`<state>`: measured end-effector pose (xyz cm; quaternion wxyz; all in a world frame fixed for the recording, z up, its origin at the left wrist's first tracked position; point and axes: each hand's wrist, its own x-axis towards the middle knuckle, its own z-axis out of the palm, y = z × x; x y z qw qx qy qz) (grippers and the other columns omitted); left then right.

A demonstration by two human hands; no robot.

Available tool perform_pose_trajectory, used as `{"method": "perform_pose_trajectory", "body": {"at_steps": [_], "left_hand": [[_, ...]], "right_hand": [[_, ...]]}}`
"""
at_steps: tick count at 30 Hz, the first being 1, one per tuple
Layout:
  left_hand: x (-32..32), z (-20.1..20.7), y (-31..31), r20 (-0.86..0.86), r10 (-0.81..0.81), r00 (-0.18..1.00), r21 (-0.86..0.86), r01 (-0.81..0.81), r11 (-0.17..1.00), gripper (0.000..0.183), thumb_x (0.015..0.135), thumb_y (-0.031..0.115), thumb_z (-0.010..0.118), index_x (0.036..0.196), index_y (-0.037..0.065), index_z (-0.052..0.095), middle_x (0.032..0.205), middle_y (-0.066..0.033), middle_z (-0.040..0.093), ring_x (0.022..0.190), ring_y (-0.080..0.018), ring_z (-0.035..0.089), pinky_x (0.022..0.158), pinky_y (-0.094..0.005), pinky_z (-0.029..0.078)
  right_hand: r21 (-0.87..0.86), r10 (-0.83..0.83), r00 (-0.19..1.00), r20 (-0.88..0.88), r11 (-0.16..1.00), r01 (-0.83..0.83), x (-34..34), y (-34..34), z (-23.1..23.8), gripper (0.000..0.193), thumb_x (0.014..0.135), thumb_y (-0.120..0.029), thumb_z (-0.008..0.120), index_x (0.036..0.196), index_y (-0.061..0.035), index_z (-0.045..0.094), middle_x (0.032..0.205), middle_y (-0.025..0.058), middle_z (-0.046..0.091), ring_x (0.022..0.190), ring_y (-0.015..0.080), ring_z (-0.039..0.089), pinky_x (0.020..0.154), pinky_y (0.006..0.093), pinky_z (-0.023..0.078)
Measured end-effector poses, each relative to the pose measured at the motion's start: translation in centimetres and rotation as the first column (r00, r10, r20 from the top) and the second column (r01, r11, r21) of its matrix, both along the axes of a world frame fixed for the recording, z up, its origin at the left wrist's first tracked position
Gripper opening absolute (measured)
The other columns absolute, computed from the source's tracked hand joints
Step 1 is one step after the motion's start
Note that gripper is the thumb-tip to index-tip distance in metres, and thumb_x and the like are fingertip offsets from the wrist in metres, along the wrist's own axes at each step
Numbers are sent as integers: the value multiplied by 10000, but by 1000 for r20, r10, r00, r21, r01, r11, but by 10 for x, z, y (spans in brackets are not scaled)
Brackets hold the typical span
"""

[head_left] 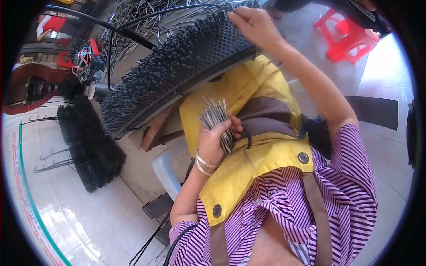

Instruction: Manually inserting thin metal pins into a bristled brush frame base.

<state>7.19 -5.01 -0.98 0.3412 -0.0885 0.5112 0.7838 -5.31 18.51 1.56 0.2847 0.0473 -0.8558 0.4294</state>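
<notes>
My left hand (217, 137) is wrapped round a bundle of thin grey metal rods (213, 116), held upright over my lap. At the far end of a long dark perforated board (222, 57), my right hand (256, 27) is pinched at the holes. Anything between those fingertips is too small to make out. Dark, blunt-topped rods (164, 66) stand packed in most of the board. Open holes show along its right part, near my right wrist.
Loose rods (133, 22) lie heaped beyond the board. A black cable and bar (133, 37) cross above its left part. Dark bristly racks (88, 142) hang at the left by a lamp-like machine (35, 88). A red stool (346, 35) stands far right. A yellow apron (248, 164) covers my lap.
</notes>
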Motion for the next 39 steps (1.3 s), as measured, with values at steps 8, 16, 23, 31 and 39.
{"method": "perform_pose_trajectory", "body": {"at_steps": [8,16,23,31,39], "left_hand": [[-1,-2,1,74,45,996,16,-47,999,159,769,-6,551,923,-36,531,791,-103,578,704,-196,592,585,-298,536],[0,-4,1,75,73,994,51,-77,996,158,759,-21,562,913,-43,536,771,-112,583,694,-200,600,593,-303,540],[-1,-2,0,67,67,995,15,-69,998,153,750,-16,570,899,-43,544,752,-114,589,689,-197,602,603,-294,537],[-1,-2,1,77,85,993,28,-87,996,147,753,-17,564,893,-39,526,785,-106,577,708,-199,594,617,-300,531],[-2,-6,-3,98,94,991,30,-98,995,142,751,-9,569,887,-28,532,773,-109,578,703,-202,597,620,-306,531]], "right_hand": [[-71,-4,978,-210,997,-11,-1,-17,13,150,767,-65,571,686,20,477,539,171,457,485,284,510,453,337,374],[18,6,914,-406,1000,1,-36,-35,-11,180,794,-181,563,736,-11,552,636,158,548,610,331,554,546,367,442],[338,18,957,-290,937,85,-40,-47,-6,205,796,-216,550,720,-26,555,694,143,580,696,307,579,589,392,452],[718,-25,997,-72,692,69,-20,-59,12,133,652,-116,529,605,7,550,700,190,554,676,336,546,574,424,429],[129,385,847,367,881,-456,87,-56,-20,211,776,-208,608,798,1,587,668,152,561,587,259,549,537,342,424]]}}
